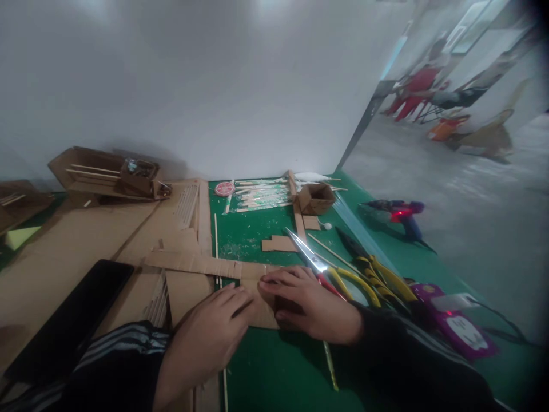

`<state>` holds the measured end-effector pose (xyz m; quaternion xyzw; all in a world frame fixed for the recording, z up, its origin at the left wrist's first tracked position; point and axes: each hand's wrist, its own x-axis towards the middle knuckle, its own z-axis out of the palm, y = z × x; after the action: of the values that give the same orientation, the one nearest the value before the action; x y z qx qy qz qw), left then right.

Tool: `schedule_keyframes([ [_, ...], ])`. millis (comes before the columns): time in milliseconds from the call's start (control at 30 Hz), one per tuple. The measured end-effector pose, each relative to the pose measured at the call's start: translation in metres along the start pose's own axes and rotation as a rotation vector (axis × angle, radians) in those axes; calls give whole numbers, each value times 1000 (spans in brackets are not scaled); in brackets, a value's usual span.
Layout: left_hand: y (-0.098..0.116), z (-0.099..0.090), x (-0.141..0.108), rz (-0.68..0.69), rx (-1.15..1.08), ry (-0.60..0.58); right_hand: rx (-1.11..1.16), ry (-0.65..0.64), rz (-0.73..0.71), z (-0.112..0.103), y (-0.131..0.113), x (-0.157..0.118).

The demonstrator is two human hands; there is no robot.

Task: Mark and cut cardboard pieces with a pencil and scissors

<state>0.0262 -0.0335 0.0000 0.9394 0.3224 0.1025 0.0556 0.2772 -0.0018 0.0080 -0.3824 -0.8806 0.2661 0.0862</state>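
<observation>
A brown cardboard piece (257, 312) lies in front of me on the green tabletop, joined or butted to a long cardboard strip (193, 264) that runs off to the left. My left hand (212, 326) is at its left edge, with bent fingers close together and the fingertips on the cardboard. Over the right side of the same piece, my right hand (311, 306) curls its fingers and presses down. Both thumbs are partly hidden. Just beyond the right hand lie the scissors (317, 260), with yellow and red handles and blades pointing away from me.
Pliers (377, 269), a purple power strip (454, 320) and a glue gun (409, 214) lie right. Wrapped sticks (266, 194) and a small cardboard box (316, 198) stand near the wall. A black phone (72, 320) rests left on cardboard, below a larger cardboard box (98, 180).
</observation>
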Motion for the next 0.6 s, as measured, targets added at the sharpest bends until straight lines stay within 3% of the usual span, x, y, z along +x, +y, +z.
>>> schedule_keyframes([
  [133,0,-2,1,2,-16,9,-68,113,17,-5,-12,-11],
  [233,-1,0,-1,17,-19,8,-199,276,254,-2,-24,-33],
  [333,-2,2,-4,13,-21,10,-325,239,476,14,-32,-62],
  [500,-2,4,-5,10,-3,17,-370,162,488,47,-33,-90],
  [600,-2,3,-4,16,5,21,-288,168,466,52,-34,-103],
])
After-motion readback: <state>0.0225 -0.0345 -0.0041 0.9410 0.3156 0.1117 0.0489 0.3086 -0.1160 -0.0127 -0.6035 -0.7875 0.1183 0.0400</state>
